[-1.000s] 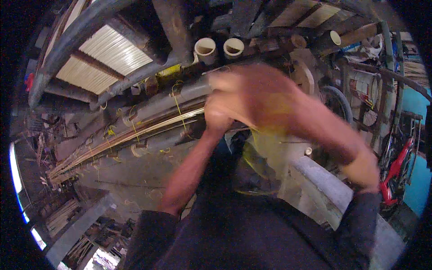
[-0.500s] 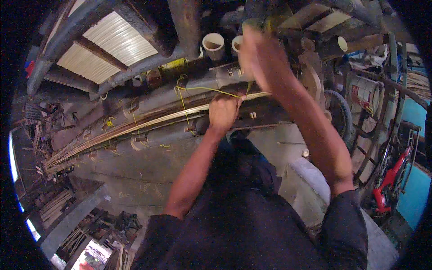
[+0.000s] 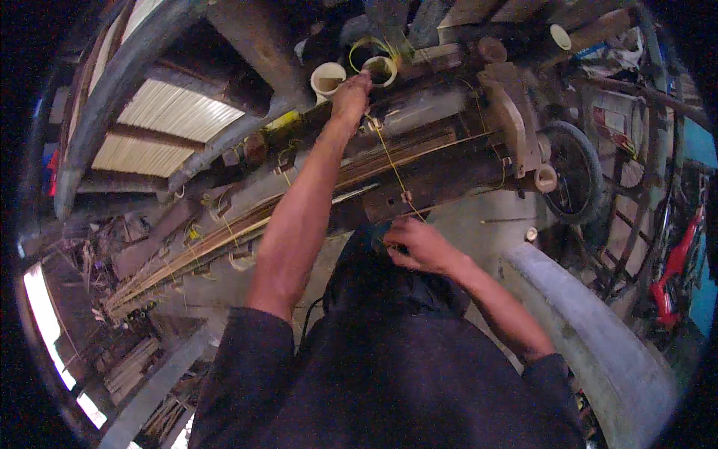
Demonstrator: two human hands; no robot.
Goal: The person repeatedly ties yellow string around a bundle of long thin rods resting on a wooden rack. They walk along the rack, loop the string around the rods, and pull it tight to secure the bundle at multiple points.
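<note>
A yellow cord (image 3: 393, 161) runs across a long bundle of thin pale strips (image 3: 419, 153) on a dark wooden bench frame (image 3: 434, 179). At the far side my left hand (image 3: 351, 97) is closed around the cord's upper end, beside two round pipe openings. My right hand (image 3: 417, 243) is at the near edge, close to my body, its fingers curled where the cord's lower end comes down. What lies inside its fingers is partly hidden.
Two white pipes (image 3: 327, 78) stand open-ended at the back, with a loop of yellow cord (image 3: 357, 54) behind. Further cord ties cross the bundle toward the left. Right of the bench are a wheel (image 3: 574, 172), a grey slab (image 3: 583, 299) and a red bicycle frame (image 3: 677, 254).
My left hand has gone from the bundle to the far pipes. My right hand has come down from the far side to the near edge. The view has shifted rightward.
</note>
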